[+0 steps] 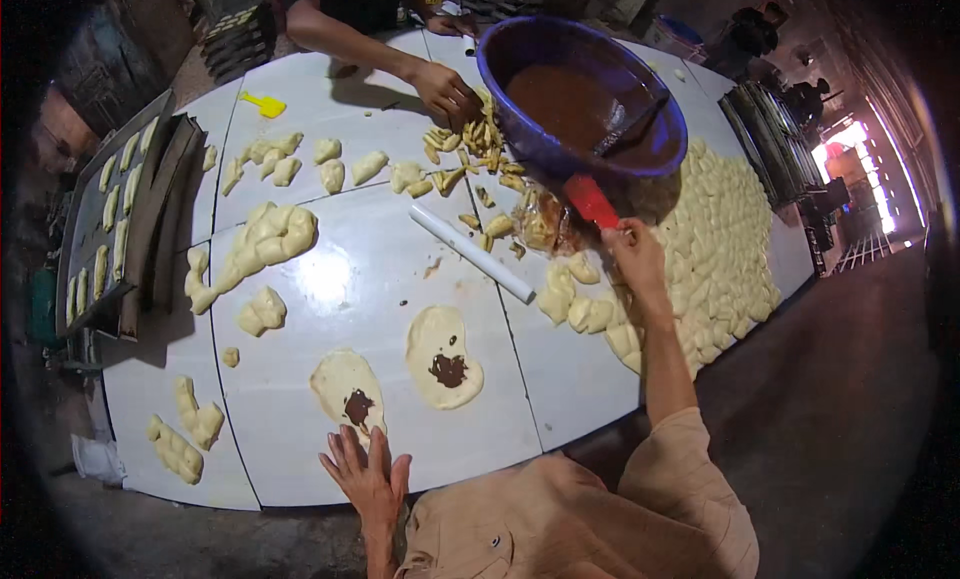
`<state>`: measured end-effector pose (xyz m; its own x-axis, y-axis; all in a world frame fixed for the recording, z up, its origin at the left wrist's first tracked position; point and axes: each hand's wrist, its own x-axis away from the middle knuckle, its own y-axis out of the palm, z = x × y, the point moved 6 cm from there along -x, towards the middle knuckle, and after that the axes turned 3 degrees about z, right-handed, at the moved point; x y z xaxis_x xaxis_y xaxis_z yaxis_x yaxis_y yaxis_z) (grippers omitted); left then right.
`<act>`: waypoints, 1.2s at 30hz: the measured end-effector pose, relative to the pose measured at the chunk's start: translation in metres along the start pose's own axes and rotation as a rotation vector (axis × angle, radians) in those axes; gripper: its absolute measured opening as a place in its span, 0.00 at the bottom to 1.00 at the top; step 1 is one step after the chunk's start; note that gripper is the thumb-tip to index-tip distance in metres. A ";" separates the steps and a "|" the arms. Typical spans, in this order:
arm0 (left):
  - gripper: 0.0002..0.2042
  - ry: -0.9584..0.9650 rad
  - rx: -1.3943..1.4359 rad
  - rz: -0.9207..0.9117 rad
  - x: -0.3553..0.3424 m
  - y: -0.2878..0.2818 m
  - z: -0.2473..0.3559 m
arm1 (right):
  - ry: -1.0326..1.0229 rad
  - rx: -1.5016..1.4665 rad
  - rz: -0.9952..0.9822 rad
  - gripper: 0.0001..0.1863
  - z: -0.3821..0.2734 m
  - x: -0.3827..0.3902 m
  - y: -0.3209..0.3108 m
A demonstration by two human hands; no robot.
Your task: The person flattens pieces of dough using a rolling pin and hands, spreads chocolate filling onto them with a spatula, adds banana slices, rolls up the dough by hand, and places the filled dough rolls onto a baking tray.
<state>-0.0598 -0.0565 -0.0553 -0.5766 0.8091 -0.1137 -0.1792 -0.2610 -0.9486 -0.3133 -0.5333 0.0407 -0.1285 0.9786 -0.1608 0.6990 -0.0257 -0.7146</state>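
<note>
My left hand (366, 479) lies with fingers spread at the table's near edge, its fingertips at the lower end of a flattened oval of dough (334, 376) with a dark brown smear on it. A second flattened dough piece (437, 334), also smeared brown, lies just to the right. My right hand (640, 264) is closed on a red scraper (592, 201), whose blade end reaches the near side of a large purple basin (512, 124). Brown filling (560, 97) sits in the basin with a dark flat tool (632, 127) resting in it.
Many small dough pieces (715, 259) cover the table's right. A white tube (470, 251) lies mid-table near yellow strips (485, 139), which another person's hand (445, 94) touches. Trays of dough (115, 209) stand left, near a yellow scraper (264, 105) and dough lumps (268, 234).
</note>
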 end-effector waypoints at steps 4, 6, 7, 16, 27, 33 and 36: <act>0.30 -0.060 -0.013 -0.050 -0.003 0.002 0.004 | -0.493 0.368 0.344 0.19 -0.017 0.004 0.024; 0.29 -0.049 -0.038 -0.062 -0.003 0.003 0.003 | -0.529 0.335 0.303 0.19 -0.033 -0.003 0.043; 0.29 -0.057 -0.046 -0.063 -0.005 -0.002 0.004 | -0.560 0.309 0.260 0.18 -0.049 -0.003 0.055; 0.26 -0.078 -0.057 -0.124 -0.007 -0.001 0.005 | -0.472 0.147 -0.156 0.15 -0.134 -0.085 0.195; 0.27 -0.054 -0.041 -0.045 0.004 0.000 0.005 | -0.443 0.508 -0.260 0.19 -0.132 -0.123 0.240; 0.27 -0.046 0.020 0.053 -0.003 -0.012 0.008 | -0.355 -0.169 -0.497 0.21 -0.143 -0.077 0.180; 0.26 0.002 0.092 0.085 -0.012 -0.015 0.012 | -0.449 -0.054 -0.650 0.20 -0.149 -0.006 0.144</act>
<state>-0.0599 -0.0686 -0.0361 -0.5915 0.7828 -0.1932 -0.2022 -0.3760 -0.9043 -0.1072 -0.5128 0.0405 -0.7860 0.6181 0.0102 0.4182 0.5438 -0.7276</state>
